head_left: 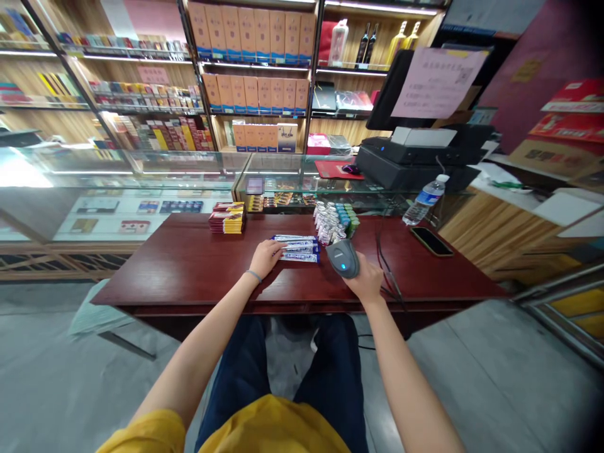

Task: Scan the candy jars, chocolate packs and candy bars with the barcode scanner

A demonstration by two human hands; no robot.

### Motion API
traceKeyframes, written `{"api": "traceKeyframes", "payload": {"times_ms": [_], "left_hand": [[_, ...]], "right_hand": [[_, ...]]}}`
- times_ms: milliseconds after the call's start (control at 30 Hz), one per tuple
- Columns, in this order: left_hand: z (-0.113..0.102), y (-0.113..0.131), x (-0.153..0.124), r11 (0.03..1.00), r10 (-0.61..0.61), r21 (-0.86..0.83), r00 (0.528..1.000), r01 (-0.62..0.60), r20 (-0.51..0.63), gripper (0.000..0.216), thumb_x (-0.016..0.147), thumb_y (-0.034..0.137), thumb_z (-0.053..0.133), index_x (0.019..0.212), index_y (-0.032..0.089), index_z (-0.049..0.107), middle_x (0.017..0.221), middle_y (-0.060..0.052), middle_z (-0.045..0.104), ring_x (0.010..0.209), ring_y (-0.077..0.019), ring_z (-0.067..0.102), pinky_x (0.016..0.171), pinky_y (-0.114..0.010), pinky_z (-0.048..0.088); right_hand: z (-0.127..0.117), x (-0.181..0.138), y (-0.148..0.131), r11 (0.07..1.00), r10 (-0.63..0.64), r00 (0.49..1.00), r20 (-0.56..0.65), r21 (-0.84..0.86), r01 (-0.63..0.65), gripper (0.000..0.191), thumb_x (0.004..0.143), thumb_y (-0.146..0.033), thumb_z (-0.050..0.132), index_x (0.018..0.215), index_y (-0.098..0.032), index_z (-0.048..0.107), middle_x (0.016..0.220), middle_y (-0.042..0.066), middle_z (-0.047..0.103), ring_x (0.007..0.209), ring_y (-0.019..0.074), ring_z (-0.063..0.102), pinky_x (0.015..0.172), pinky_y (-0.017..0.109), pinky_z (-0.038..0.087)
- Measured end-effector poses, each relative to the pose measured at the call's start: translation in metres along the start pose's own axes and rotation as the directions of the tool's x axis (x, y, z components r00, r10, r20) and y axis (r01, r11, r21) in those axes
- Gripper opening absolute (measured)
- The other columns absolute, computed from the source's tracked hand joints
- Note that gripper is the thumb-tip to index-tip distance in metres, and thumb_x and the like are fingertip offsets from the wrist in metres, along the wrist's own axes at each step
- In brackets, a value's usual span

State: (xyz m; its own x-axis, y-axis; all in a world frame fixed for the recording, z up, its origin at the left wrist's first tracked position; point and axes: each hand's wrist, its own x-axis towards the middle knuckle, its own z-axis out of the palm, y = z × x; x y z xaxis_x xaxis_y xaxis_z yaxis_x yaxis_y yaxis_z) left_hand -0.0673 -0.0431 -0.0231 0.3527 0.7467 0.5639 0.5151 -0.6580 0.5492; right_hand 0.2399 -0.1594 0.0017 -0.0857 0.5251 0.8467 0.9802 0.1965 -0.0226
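Observation:
My right hand (369, 277) is wrapped round the handle of a dark grey barcode scanner (343, 258), which shows a small blue light. At the left end of several slim blue-and-white packets (301, 247) is my left hand (267, 257), its fingers closed on the ends of the packets. The packets lie side by side on the dark red table (189, 270). Just beyond the scanner stand rows of small wrapped packs (326, 221), white and pink on one side, blue and green on the other. To the left sits a stack of red-and-yellow packs (227, 218).
A phone (431, 241) and a water bottle (426, 200) are at the table's right, with black cables (385, 267) nearby. Behind the table run glass display counters (141, 170) and a cash register with a monitor (391, 88). A stool (97, 308) stands at the left.

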Motion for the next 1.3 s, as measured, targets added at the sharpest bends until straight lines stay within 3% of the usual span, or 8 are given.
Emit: {"api": "traceKeyframes", "payload": {"times_ms": [100,167,400,633,867,1133,1300], "left_hand": [[-0.008,-0.004,-0.002,0.963,-0.175,-0.234,0.969,0.132,-0.175,0.023,0.09,0.034,0.064,0.108,0.026,0.076,0.104,-0.006,0.075,0.096,-0.0233,0.068,0.092,-0.037,0.053],[-0.016,-0.009,-0.003,0.903,-0.308,-0.37,0.929,0.217,-0.206,0.026,0.085,0.038,0.069,0.106,0.025,0.077,0.101,-0.006,0.077,0.092,-0.0227,0.07,0.089,-0.036,0.055],[-0.051,-0.044,-0.011,0.594,-0.573,-0.704,0.819,0.389,-0.031,0.04,0.071,0.042,0.082,0.103,0.018,0.077,0.091,-0.006,0.077,0.074,-0.0207,0.073,0.071,-0.033,0.059],[-0.059,-0.059,-0.015,0.494,-0.595,-0.774,0.803,0.396,0.031,0.062,0.064,0.034,0.086,0.121,0.018,0.071,0.107,-0.006,0.076,0.089,-0.0197,0.072,0.076,-0.029,0.057],[-0.055,-0.065,-0.015,0.467,-0.591,-0.793,0.805,0.391,0.049,0.061,0.066,0.031,0.085,0.124,0.017,0.07,0.12,-0.008,0.072,0.102,-0.0236,0.071,0.084,-0.033,0.058],[-0.055,-0.066,-0.019,0.552,-0.516,-0.753,0.856,0.358,0.029,0.054,0.078,0.033,0.078,0.127,0.017,0.066,0.122,-0.011,0.071,0.105,-0.0264,0.071,0.092,-0.043,0.059],[-0.056,-0.067,-0.018,0.537,-0.551,-0.751,0.834,0.385,0.034,0.054,0.073,0.034,0.081,0.123,0.017,0.069,0.122,-0.009,0.071,0.102,-0.0252,0.072,0.089,-0.04,0.059]], "right_hand": [[-0.002,0.001,-0.003,1.0,-0.003,1.0,0.024,-0.007,0.004,0.033,0.083,-0.038,0.058,0.105,-0.014,0.065,0.064,0.005,0.068,0.057,0.021,0.065,0.055,0.027,0.043],[-0.002,0.001,-0.004,1.0,-0.001,1.0,0.024,-0.006,0.001,0.034,0.083,-0.038,0.057,0.105,-0.014,0.065,0.063,0.005,0.068,0.055,0.0206,0.065,0.054,0.027,0.042],[0.007,0.008,-0.02,0.999,-0.033,0.999,0.026,0.021,0.032,0.034,0.083,-0.04,0.061,0.104,-0.013,0.065,0.06,0.004,0.067,0.051,0.02,0.063,0.051,0.027,0.039],[0.024,0.03,-0.07,0.985,-0.078,0.983,0.168,0.162,0.05,0.039,0.08,-0.04,0.063,0.11,-0.015,0.065,0.067,0.005,0.073,0.057,0.0222,0.068,0.055,0.027,0.043],[0.032,0.04,-0.114,0.957,-0.181,0.922,0.341,0.276,0.086,0.045,0.074,-0.033,0.067,0.117,-0.018,0.065,0.077,0.005,0.077,0.066,0.0244,0.073,0.058,0.028,0.045],[0.034,0.04,-0.118,0.937,-0.22,0.904,0.368,0.337,0.09,0.039,0.073,-0.03,0.068,0.11,-0.019,0.068,0.075,0.004,0.077,0.067,0.0244,0.073,0.057,0.028,0.044],[0.037,0.036,-0.114,0.945,-0.177,0.912,0.371,0.324,0.051,0.035,0.075,-0.031,0.066,0.107,-0.018,0.068,0.073,0.005,0.076,0.067,0.024,0.073,0.058,0.027,0.043]]}}
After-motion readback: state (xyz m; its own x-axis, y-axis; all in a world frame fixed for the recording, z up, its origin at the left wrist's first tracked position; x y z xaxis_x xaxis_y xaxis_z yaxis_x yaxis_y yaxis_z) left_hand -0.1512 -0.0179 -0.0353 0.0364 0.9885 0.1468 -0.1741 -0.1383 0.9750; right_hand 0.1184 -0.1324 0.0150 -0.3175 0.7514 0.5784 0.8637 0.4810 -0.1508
